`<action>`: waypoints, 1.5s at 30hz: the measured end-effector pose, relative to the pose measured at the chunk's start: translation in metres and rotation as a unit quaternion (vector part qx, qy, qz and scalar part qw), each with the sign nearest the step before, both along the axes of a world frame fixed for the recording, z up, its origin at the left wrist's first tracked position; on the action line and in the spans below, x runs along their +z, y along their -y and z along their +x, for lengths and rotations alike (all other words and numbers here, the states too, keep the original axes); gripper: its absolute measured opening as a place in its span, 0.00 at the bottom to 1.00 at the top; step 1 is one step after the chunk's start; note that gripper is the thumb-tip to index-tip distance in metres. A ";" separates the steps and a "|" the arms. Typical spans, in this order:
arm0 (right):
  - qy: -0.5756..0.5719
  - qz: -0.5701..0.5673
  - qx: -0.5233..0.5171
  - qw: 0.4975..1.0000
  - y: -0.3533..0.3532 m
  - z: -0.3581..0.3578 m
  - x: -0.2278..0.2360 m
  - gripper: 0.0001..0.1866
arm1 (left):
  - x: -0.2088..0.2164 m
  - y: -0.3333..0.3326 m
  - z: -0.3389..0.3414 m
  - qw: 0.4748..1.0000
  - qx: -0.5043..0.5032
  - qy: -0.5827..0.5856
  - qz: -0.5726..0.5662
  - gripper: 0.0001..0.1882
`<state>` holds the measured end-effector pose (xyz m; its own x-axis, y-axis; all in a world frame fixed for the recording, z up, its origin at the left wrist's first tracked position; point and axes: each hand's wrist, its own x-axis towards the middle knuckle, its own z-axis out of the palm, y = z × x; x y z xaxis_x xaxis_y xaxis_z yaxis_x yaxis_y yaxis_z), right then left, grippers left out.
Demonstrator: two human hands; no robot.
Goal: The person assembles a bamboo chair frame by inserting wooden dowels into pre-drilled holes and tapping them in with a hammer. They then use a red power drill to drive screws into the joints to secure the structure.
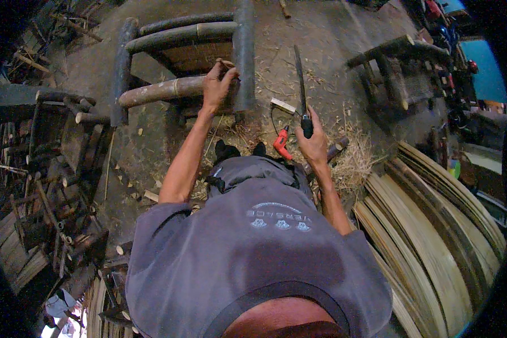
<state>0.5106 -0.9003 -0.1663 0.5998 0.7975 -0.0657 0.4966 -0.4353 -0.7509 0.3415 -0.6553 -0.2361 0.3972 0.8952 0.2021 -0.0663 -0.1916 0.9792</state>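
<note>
A bamboo furniture frame (183,35) with dark upright posts and several round crossbars stands on the floor in front of me. My left hand (216,90) is at the right end of its nearest crossbar (152,93), beside the right post (244,56). The fingers of this hand are closed in a pinch; whatever may be between them is too small to make out. My right hand (313,138) grips the black handle of a long knife (301,79). Its narrow dark blade points away from me, apart from the frame.
A red power drill (281,143) with a cord lies on the floor between my feet and my right hand. Bamboo shavings (352,152) lie in a heap at the right, near stacked long bamboo strips (428,225). More bamboo frames (400,67) stand right and left.
</note>
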 end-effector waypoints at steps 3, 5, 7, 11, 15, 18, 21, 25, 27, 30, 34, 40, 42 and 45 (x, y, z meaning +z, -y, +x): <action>-0.013 0.064 0.032 0.997 -0.014 -0.011 0.034 0.33 | -0.009 0.011 0.006 0.986 0.007 -0.080 0.147 0.11; 0.010 0.109 0.071 0.991 -0.027 -0.016 0.056 0.30 | -0.006 0.017 0.007 0.981 0.007 -0.116 0.156 0.13; 0.072 0.134 0.127 0.980 -0.038 -0.019 0.064 0.25 | -0.001 0.020 0.003 0.987 0.005 -0.128 0.094 0.11; 0.216 -0.129 0.228 0.941 -0.032 -0.002 0.013 0.26 | 0.010 0.021 0.008 0.971 0.002 -0.120 0.206 0.14; 0.198 0.009 0.233 0.952 -0.035 0.007 0.049 0.26 | 0.019 0.059 0.010 0.919 0.208 -0.198 0.272 0.22; 0.138 0.158 0.169 0.963 -0.054 -0.008 0.125 0.21 | -0.019 0.098 0.009 0.941 0.254 -0.218 0.043 0.36; 0.092 0.271 0.115 0.951 -0.067 -0.023 0.128 0.16 | -0.061 0.103 0.010 0.935 0.231 -0.183 -0.197 0.48; 0.236 -0.159 0.238 0.928 -0.050 0.008 0.031 0.21 | -0.089 0.089 0.016 0.954 0.104 -0.062 -0.274 0.41; 0.210 -0.176 0.235 0.933 -0.050 0.014 0.038 0.20 | -0.087 0.091 0.012 0.957 0.071 -0.024 -0.279 0.35; 0.175 -0.014 0.223 0.959 -0.066 0.011 0.085 0.18 | -0.067 0.109 0.008 0.945 0.123 -0.098 -0.288 0.32; 0.137 0.188 0.122 0.965 -0.079 -0.004 0.127 0.15 | -0.070 0.096 0.006 0.955 0.137 -0.068 -0.254 0.37; 0.162 -0.125 0.217 0.955 -0.044 0.020 -0.007 0.18 | -0.064 0.095 0.015 0.956 0.138 -0.121 -0.231 0.37; 0.135 -0.071 0.236 0.960 -0.063 0.018 0.007 0.18 | -0.081 0.076 0.007 0.957 0.148 -0.078 -0.238 0.35; 0.130 0.020 0.191 0.973 -0.062 0.024 0.034 0.16 | -0.053 0.091 0.018 0.955 0.120 -0.080 -0.258 0.33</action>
